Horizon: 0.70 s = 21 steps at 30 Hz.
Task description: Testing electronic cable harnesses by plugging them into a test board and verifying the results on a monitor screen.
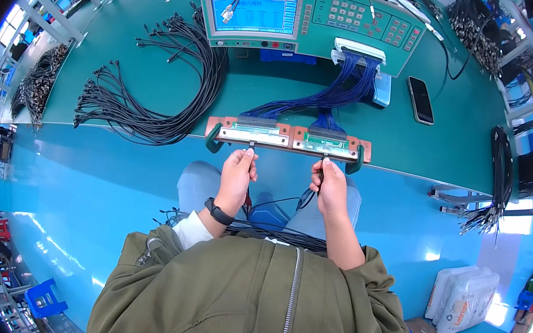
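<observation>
Along the table's front edge lies a copper-coloured test fixture (pixel 293 138) with two green circuit boards and a dark green clamp handle at each end. My left hand (pixel 236 177) pinches a black cable's connector (pixel 252 145) against the left half of the fixture. In the same way my right hand (pixel 332 191) grips another cable connector (pixel 326 156) at the right half. How deep either plug sits, I cannot tell. Black cable hangs below my hands, and more cables (pixel 284 236) lie across my lap. Blue ribbon wires (pixel 318 99) run from the fixture to the tester.
A green-and-white cable tester (pixel 311 19) with a lit screen stands at the back. A large bundle of black cables (pixel 189 90) curves over the table's left side. On the right lie a phone (pixel 420 100) and another cable bundle (pixel 499 175) hanging over the edge.
</observation>
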Motion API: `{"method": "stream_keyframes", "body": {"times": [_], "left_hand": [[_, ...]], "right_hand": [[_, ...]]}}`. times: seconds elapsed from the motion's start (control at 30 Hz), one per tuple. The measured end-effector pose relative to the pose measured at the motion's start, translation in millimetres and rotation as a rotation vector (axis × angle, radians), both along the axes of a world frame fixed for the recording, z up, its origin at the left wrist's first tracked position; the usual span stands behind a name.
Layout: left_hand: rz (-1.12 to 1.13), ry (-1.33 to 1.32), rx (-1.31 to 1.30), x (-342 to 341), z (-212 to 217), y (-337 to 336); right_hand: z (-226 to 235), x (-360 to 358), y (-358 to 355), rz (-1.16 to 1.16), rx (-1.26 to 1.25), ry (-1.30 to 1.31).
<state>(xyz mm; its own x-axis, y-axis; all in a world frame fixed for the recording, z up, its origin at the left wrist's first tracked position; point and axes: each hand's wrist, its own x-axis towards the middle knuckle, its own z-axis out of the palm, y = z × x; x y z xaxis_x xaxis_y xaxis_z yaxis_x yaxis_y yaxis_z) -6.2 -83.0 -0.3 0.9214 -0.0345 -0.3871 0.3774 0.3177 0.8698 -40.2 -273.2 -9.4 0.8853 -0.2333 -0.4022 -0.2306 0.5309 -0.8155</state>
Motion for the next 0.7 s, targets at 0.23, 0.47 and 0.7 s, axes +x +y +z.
{"method": "stream_keyframes", "body": {"times": [0.23,0.47,0.7], "left_hand": [[-0.021,-0.006,0.005,8,-2,4],[-0.038,0.076,-0.073,11,0,4],[-0.303,-0.144,0.363,18,1,30]], "right_hand": [[1,0,-9,0.079,-0.115,0.019],[-3,-6,-39,0.238,-0.418,0.102],[-3,-48,-81,0.089,-0.255,0.034]]}}
